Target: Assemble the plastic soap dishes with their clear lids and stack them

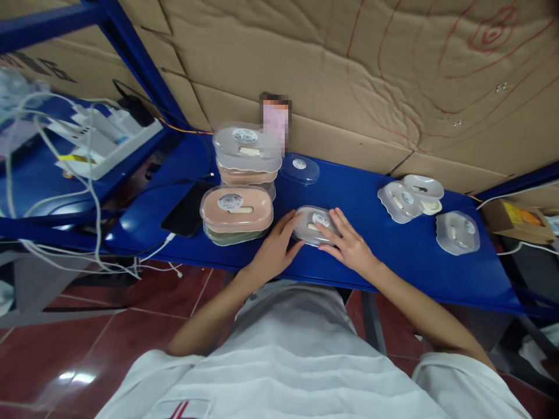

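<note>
A small pale grey plastic box with a clear lid [309, 216] sits on the blue table in front of me. A round printed sticker and a cream bar show on its top. My left hand [277, 245] grips the box's left end, thumb at the near side and fingers along the far side. Over the right end lies my right hand [351, 247], its fingers resting on the lid and its thumb at the near edge. To the left, a pink lidded box [257, 201] tops a short stack. Behind it rises another stack, topped by a pale lidded box [222, 142].
A loose clear lid [301, 171] lies behind the held box. Right of it are box parts [399, 201] and another lidded box [456, 233]. A black phone [186, 209] with a white cable lies at left. Another phone [275, 119] leans against the cardboard wall [327, 70].
</note>
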### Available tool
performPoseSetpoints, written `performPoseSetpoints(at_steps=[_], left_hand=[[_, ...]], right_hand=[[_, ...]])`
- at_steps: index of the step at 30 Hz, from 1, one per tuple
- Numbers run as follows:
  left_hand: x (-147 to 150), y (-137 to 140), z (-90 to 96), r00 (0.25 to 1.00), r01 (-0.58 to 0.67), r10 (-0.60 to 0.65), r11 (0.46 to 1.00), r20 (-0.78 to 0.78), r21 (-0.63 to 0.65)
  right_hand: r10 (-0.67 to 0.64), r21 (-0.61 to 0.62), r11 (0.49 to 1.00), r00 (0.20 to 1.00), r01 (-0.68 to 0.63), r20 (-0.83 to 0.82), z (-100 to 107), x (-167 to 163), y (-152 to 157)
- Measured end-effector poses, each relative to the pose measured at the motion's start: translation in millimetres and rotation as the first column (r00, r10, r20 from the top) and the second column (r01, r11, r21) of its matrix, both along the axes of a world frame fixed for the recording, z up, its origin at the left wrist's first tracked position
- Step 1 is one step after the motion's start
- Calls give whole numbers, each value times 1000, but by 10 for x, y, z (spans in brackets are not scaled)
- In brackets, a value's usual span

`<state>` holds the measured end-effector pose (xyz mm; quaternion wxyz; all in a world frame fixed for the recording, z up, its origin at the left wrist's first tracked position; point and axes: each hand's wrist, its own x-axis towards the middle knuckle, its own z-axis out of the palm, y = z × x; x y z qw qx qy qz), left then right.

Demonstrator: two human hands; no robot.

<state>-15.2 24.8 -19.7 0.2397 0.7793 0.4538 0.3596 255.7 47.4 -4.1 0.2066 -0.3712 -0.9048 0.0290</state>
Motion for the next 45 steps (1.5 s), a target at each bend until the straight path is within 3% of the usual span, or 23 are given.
performPoseSetpoints(at_steps=[15, 21, 24, 27, 29, 34, 38, 40, 43, 45], left_hand=[[-19, -2, -4, 1000, 6, -6, 1000, 6, 5], [-20, 2, 5, 999, 24, -23, 999, 22, -22], [-20, -9, 26, 999, 17, -14, 998, 34, -66], [-21, -24, 45, 999, 19, -16, 995, 33, -95], [-23, -27, 46, 999, 32, -30, 995, 27, -95], [-27, -10, 9, 1000, 27, -28, 998, -12, -55], [-17, -4, -3, 998, 1, 0, 1000, -63, 12], [-6, -8, 2, 996, 13, -8, 999, -87, 53], [18, -11, -2, 989, 18, -1, 994, -147, 112], [37, -7, -14, 979, 14, 12, 992, -203, 128]], right_hand=[[5, -17, 1000, 1000, -4, 28, -58, 26, 18], [3, -36, 999, 1000, -2, 31, 7, 33, 48], [-104, -48, 993, 991, 109, 81, 76, 81, 164], [-319, 34, 948, 947, 318, 41, 155, 118, 411], [-367, 60, 929, 930, 366, 14, 197, 61, 623], [-167, -75, 982, 981, 175, 102, 197, -416, 1113], [-118, -165, 976, 982, 142, 146, 185, -645, 1186], [-49, -169, 984, 995, 62, 84, 231, -534, 1070], [30, -144, 989, 999, -36, -45, 371, -14, 858], [-158, -66, 986, 983, 153, -89, 481, 527, 796]])
